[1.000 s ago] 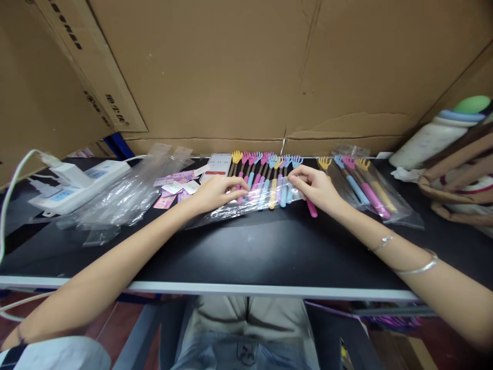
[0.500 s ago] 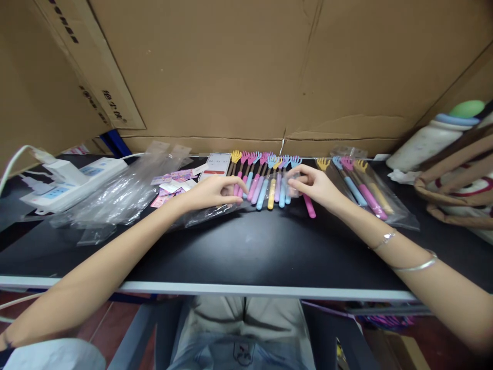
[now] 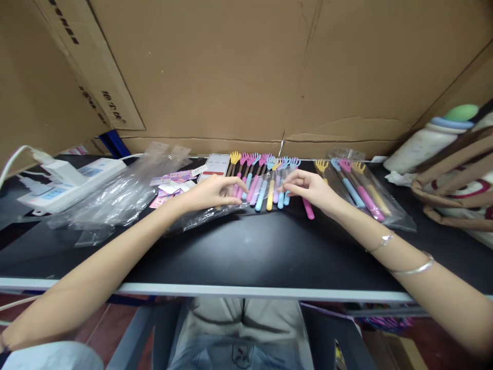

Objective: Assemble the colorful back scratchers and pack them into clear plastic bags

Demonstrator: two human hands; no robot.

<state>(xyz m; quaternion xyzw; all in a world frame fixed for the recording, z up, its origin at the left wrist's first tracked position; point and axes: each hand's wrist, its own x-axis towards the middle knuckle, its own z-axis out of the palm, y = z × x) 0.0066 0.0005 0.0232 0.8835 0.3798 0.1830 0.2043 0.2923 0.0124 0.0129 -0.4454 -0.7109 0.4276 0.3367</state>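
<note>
A clear plastic bag (image 3: pixel 210 213) stretches between my two hands above the desk, its outline hard to follow. My left hand (image 3: pixel 217 193) is curled with thumb and forefinger closed on the bag. Thumb and fingers of my right hand (image 3: pixel 308 189) pinch the bag's other end. Under and behind the hands lies a row of back scratchers (image 3: pixel 261 193) with claw-shaped heads and pink, blue, purple and yellow handles. Close to my right hand a pink handle (image 3: pixel 308 208) pokes out, its upper part hidden by that hand.
Flat clear bags (image 3: pixel 119 192) lie left, beside a power strip (image 3: pixel 69 187). Printed cards (image 3: pixel 173 185) and a phone (image 3: pixel 216 165) sit nearer the middle. Bagged back scratchers (image 3: pixel 365 192) lie right, before a bottle (image 3: pixel 425 144) and brown-handled bag (image 3: pixel 454 192). Cardboard (image 3: pixel 231 72) walls the back.
My right hand has shifted slightly left and its fingertips have come closer together on the plastic. My left hand stays nearly where it was. The whole view has moved a little.
</note>
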